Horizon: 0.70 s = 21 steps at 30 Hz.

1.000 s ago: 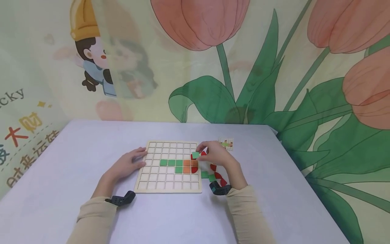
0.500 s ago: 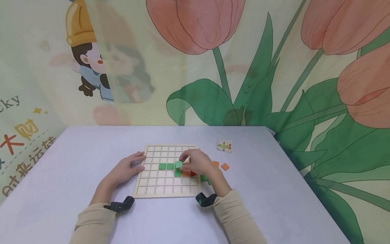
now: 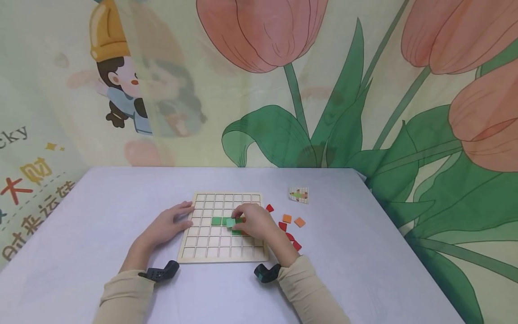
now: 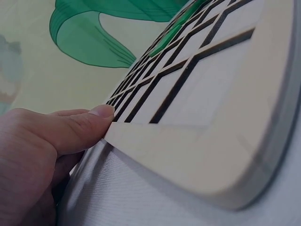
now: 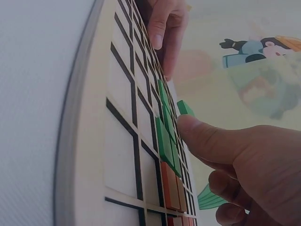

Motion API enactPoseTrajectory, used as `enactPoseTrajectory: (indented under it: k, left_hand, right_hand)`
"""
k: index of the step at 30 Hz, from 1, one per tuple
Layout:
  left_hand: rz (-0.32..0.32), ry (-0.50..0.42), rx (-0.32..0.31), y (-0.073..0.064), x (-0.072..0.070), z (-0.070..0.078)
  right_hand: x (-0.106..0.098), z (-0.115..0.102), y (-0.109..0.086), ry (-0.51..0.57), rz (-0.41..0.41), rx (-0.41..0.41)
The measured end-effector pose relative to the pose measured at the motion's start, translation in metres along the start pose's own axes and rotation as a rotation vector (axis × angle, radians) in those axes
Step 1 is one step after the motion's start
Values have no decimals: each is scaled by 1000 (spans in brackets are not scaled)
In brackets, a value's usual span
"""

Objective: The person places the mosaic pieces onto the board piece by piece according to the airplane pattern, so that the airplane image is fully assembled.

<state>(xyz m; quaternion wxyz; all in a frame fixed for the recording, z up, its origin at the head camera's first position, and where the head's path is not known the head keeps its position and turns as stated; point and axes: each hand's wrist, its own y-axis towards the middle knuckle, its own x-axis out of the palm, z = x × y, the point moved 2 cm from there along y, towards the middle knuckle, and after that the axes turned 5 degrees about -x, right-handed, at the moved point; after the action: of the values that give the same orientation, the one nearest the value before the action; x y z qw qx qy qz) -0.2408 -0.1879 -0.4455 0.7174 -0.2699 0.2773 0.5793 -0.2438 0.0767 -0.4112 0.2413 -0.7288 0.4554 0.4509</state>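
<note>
A light wooden grid board (image 3: 202,252) lies on the table in the head view. My left hand (image 3: 171,220) rests at its left edge, thumb and fingers spread apart; the left wrist view has the thumb (image 4: 94,123) touching the rim. Over the middle of the board, my right hand (image 3: 254,221) pinches a green square tile (image 3: 230,223). That tile (image 5: 185,108) shows above the thumb tip in the right wrist view, raised over the grid. Several green tiles (image 3: 216,221) sit in the cells, with orange tiles (image 5: 170,186) beside them, partly hidden by the right hand in the head view.
Loose red pieces (image 3: 289,236) and two orange squares (image 3: 287,218) lie right of the board. Behind them is a small pattern card (image 3: 298,195) printed with a coloured grid design. A wall covering with tulips (image 3: 263,40) stands behind the table (image 3: 121,189).
My right hand has carried the green tile leftward from the board's right edge to its middle. The left hand stays at the left edge. The head view has shifted slightly.
</note>
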Motion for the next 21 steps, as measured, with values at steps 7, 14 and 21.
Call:
enactPoseTrajectory:
  k: [7,14,21]
  left_hand:
    - [-2,17,5,-1,-1,1]
    - [-1,28,13,-3,-1,3]
    - [4,24,9,-2,-1,5]
  right_hand:
    - [4,-6,0,-27,0,-13]
    - [6,-11,-3,-53,-5,-7]
    - [5,-15,-4,-106,-5,-20]
